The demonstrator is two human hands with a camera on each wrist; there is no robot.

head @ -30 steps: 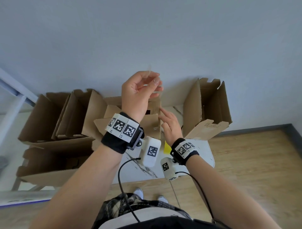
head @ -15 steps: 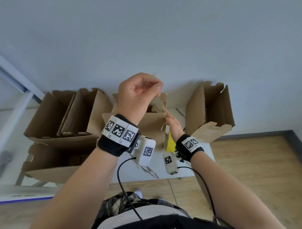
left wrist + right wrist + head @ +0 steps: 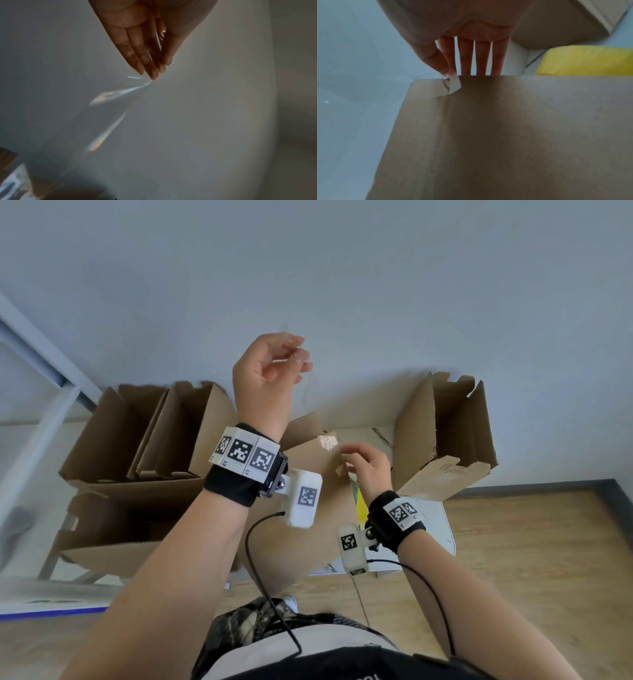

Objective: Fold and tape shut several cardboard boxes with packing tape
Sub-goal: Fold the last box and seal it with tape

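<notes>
Head view: left hand (image 3: 270, 364) pinches clear tape strip (image 3: 116, 94) overhead; right hand (image 3: 368, 465) pinches tape end (image 3: 451, 84) at box (image 3: 308, 508) edge.

A white table (image 3: 442, 529) stands on a wood floor (image 3: 548, 559) against a pale wall. On it a cardboard box (image 3: 315, 508) sits at the middle, with an open box (image 3: 445, 433) lying on its side to the right and a yellow item (image 3: 360, 503) between them. More open boxes (image 3: 150, 436) are stacked to the left, on a white frame (image 3: 44, 419) beside the table.
</notes>
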